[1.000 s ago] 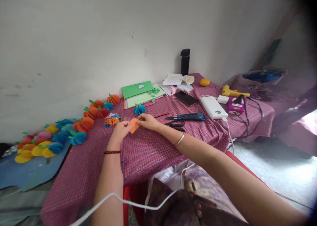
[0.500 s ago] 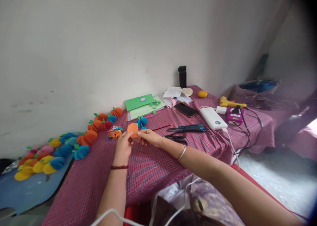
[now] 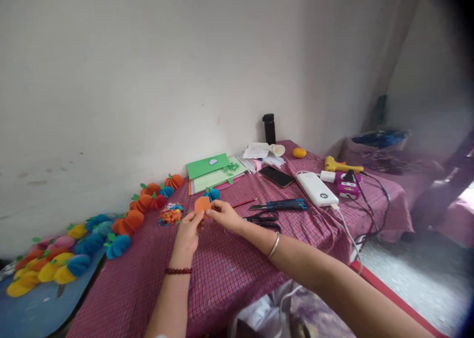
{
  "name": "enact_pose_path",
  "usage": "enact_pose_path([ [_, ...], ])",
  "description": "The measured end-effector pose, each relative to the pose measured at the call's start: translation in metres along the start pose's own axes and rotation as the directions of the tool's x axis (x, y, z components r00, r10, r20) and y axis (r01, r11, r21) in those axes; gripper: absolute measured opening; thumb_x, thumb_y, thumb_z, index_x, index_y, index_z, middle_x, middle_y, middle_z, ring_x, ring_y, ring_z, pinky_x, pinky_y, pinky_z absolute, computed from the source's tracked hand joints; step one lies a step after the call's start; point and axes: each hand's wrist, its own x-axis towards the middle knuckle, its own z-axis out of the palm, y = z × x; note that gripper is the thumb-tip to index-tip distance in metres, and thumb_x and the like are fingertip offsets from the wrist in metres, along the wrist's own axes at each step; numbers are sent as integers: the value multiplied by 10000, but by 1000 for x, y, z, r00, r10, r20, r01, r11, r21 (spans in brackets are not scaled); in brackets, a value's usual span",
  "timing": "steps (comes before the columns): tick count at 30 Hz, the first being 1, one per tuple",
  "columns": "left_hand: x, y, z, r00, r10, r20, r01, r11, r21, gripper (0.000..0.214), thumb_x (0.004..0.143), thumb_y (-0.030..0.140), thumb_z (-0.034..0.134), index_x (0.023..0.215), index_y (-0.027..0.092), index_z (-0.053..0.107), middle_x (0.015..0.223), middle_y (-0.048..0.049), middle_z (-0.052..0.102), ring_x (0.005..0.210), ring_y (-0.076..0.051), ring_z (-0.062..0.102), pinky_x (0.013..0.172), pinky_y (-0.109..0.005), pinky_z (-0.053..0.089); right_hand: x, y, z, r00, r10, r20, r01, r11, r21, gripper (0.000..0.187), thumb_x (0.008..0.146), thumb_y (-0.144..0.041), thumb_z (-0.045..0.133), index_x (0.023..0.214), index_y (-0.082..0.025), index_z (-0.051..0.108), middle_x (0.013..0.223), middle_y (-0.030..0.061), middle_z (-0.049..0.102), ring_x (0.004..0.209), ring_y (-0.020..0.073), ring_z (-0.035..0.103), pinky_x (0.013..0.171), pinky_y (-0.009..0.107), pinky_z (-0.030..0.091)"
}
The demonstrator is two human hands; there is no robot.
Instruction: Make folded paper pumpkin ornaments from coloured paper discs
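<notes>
A small orange paper piece [image 3: 202, 205] with rounded corners is pinched between both hands above the checked tablecloth. My left hand [image 3: 189, 229] grips its lower left edge with thumb and fingers. My right hand [image 3: 224, 215] holds its right edge between thumb and fingertips. Just behind the paper sits a blue paper pumpkin [image 3: 212, 194]. A heap of coloured paper scraps [image 3: 171, 213] lies to the left of my hands. Black-handled scissors [image 3: 263, 218], a blue utility knife [image 3: 285, 205] and a red pencil [image 3: 244, 202] rest to the right.
Several paper pumpkins [image 3: 128, 222] line the table's left side, and more lie on a blue board [image 3: 44, 308]. Green paper sheets [image 3: 207, 164] are at the back. A phone [image 3: 276, 175], white power bank [image 3: 317, 188], yellow glue gun [image 3: 342, 165], purple power socket [image 3: 348, 186] and black bottle [image 3: 269, 129] stand rightward.
The camera view has tilted up slightly, so everything sits lower. Both hands still hold the orange paper, and my right fingers have shifted toward its lower right corner.
</notes>
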Motion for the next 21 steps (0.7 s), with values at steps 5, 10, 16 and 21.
enact_pose_path([
  [5, -1, -2, 2, 999, 28, 27, -29, 999, 34, 419, 488, 405, 842, 776, 141, 690, 560, 46, 571, 495, -74, 463, 479, -193, 323, 3, -1, -2, 992, -112, -62, 116, 990, 80, 176, 745, -314, 650, 765, -156, 574, 716, -16, 575, 653, 113, 523, 662, 242, 431],
  [10, -2, -3, 3, 974, 221, 50, -226, 962, 151, 202, 634, 322, 734, 748, 163, 686, 658, 12, 633, 603, -114, 530, 565, -217, 389, 1, -5, -4, 966, -237, -105, 222, 965, -137, 91, 774, -223, 633, 718, -167, 588, 703, -10, 571, 689, 131, 534, 673, 246, 432],
  [16, -2, -4, 1, 917, 399, 11, -386, 880, 277, 319, 634, 149, 608, 937, 201, 695, 918, -39, 694, 811, -164, 606, 684, -246, 450, -5, -17, -9, 861, -509, -7, 456, 776, -436, 112, 830, -97, 593, 763, -171, 644, 776, 26, 590, 796, 150, 559, 736, 257, 433],
  [21, -3, 4, 0, 982, 146, -121, -151, 988, -37, 234, 637, 349, 685, 791, 181, 632, 683, -1, 653, 576, -117, 568, 550, -232, 423, -7, -22, -13, 827, -549, 123, 497, 611, -616, 143, 895, -148, 546, 849, -188, 675, 892, 58, 604, 883, 165, 553, 793, 279, 438],
])
